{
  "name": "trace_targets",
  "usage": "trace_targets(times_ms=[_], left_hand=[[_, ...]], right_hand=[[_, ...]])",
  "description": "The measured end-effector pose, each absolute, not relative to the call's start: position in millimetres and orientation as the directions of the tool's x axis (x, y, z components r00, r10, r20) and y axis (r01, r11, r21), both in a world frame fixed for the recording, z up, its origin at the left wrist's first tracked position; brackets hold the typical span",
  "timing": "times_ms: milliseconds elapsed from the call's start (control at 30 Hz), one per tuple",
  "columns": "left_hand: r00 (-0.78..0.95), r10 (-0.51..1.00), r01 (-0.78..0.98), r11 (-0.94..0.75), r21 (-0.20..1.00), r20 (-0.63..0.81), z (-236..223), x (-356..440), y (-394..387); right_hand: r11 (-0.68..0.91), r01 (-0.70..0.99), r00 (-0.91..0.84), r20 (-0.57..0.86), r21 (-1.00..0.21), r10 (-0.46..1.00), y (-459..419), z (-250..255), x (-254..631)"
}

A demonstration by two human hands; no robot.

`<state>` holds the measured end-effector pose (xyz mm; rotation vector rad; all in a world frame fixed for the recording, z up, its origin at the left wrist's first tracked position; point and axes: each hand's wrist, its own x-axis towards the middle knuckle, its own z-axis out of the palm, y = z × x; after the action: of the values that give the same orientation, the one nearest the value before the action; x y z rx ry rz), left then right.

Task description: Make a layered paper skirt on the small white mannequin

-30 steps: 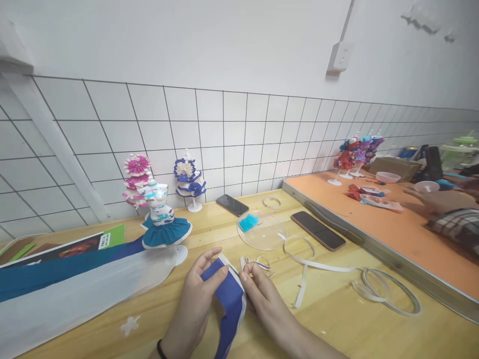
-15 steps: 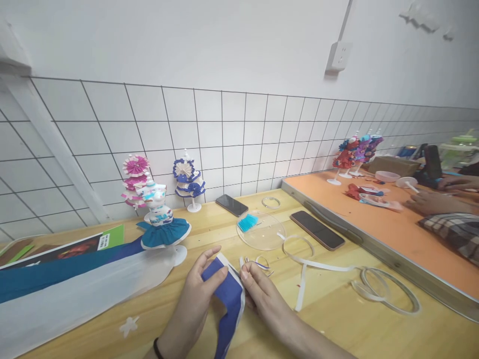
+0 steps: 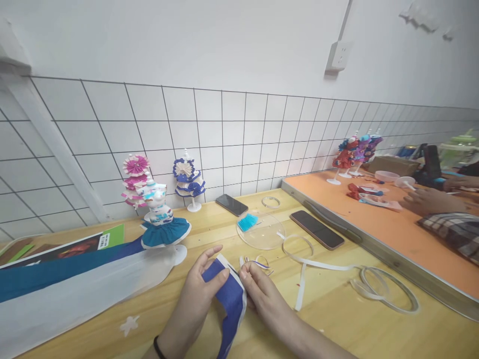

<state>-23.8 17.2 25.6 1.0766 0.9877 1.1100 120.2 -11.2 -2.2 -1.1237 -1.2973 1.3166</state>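
Observation:
A blue crepe paper strip with a white border along its edge is held between the thumb and fingers of my left hand. Its lower end hangs down toward the bottom of the view. At the strip's right edge my right hand has thumb and forefinger pinched together. A thin dark line shows by those fingertips, too small to make out. Just beyond lie small curled paper scraps. To the left stands a small white dress form in a pleated teal skirt.
Two decorated dress forms, pink and blue-and-cream, stand by the wall. Two phones, a clear disc with a turquoise piece and white tape coils lie ahead. At right, a co-worker's hand is over an orange table.
The hanging end of the blue strip has swung slightly right. My hands have hardly moved. The co-worker's hand has shifted a little.

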Motion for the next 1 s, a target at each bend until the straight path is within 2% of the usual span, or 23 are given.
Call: trace_targets(times_ms=[167, 367, 600, 733, 900, 1000], left_hand=[[0.155, 0.985, -0.220, 0.104, 0.970, -0.071, 25, -23, 17], [0.120, 0.989, -0.285, 0.120, 0.951, -0.089, 22, -24, 18], [0.138, 0.987, -0.318, 0.125, 0.940, -0.084, 24, -23, 18], [0.146, 0.987, -0.259, 0.108, 0.960, -0.071, 23, -24, 18], [0.155, 0.987, -0.195, 0.061, 0.979, -0.030, 23, -25, 18], [0.147, 0.989, -0.187, 0.031, 0.982, -0.003, 24, -25, 17]], right_hand=[[0.019, 0.007, -0.117, 0.018, -1.000, 0.993, -12, -1, 121], [0.052, 0.033, -0.188, 0.045, -0.998, 0.981, -13, 6, 124], [0.214, 0.307, -0.194, 0.159, -0.927, 0.968, -15, 10, 132], [0.239, 0.383, -0.217, 0.164, -0.893, 0.962, -18, 14, 132], [0.239, 0.400, -0.210, 0.165, -0.885, 0.964, -19, 15, 132], [0.230, 0.336, -0.210, 0.165, -0.913, 0.964, -17, 13, 131]])
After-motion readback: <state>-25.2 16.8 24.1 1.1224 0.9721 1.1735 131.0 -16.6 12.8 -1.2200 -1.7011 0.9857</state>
